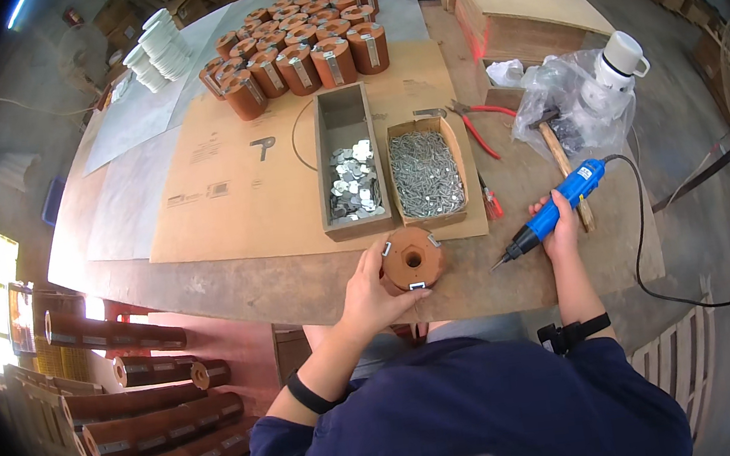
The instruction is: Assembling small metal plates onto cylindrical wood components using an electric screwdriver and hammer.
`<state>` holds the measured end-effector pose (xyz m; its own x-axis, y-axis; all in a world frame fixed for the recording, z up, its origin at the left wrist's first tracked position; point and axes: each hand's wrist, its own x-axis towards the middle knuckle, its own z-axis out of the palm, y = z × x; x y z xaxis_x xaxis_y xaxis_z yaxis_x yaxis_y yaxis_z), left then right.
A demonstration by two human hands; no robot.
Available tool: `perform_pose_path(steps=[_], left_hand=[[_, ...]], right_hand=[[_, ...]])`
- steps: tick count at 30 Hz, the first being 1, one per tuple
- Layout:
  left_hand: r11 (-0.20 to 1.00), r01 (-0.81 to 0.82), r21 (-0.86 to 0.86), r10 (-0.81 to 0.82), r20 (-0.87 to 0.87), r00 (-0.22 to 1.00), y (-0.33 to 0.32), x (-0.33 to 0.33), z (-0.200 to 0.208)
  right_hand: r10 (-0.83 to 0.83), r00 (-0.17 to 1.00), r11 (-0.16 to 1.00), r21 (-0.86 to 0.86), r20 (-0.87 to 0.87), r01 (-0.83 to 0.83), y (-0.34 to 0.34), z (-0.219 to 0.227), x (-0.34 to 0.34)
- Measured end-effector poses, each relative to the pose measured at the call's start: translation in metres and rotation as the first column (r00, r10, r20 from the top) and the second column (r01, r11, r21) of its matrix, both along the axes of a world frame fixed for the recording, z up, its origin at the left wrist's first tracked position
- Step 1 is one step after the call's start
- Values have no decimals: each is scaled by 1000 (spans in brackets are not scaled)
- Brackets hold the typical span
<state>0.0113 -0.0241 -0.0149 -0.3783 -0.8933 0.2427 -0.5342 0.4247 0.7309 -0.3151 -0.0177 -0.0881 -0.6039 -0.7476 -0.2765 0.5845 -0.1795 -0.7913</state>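
- Spool gripped in left hand, at tabletop's near edge.
- Driver gripped in right hand; bit between hands, clear of spool.
- Risk: loose left grip could let spool twist, bit skid.

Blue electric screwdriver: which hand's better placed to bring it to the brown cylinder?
Right, likely: the right hand grips the blue electric screwdriver, its tip angled leftward, right of the brown cylinder. The left hand is holding the cylinder.
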Motion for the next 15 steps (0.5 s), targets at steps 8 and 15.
perform_pose_path(steps=[8,15], left_hand=[[997,51,60,-40,-170,985,-5,1,-26],[992,123,-32,-124,-18,992,-5,-7,21]], right_hand=[[28,999,999,-28,-26,-29,-1,2,0],[20,1000,1000,-3,-18,-20,-1,-1,-1]])
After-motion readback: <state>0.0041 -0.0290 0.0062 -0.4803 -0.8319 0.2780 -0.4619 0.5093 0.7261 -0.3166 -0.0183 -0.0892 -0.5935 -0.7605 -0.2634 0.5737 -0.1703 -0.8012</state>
